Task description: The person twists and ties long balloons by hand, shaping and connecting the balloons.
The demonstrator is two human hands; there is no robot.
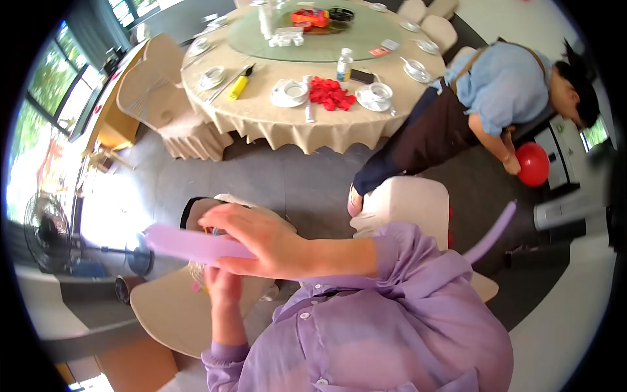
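A long purple balloon (189,245) stretches across my front. Its left end sticks out past my hands, and its thin tail shows again to the right of my arm. My right hand (258,238) lies over the balloon, fingers and thumb wrapped round it. Just below, my left hand (223,287) is closed against the balloon's underside, its fingertips partly hidden behind the right hand. Beneath my hands is a beige chair (176,313) with small items on it that I cannot make out.
A round table (248,111) carries dishes, red petal-like pieces (331,93), a bottle (344,65) and a yellow pump (240,87). At right a person (506,85) bends over, holding a red balloon (532,164). A white chair (405,202) stands ahead; a fan (47,228) is at left.
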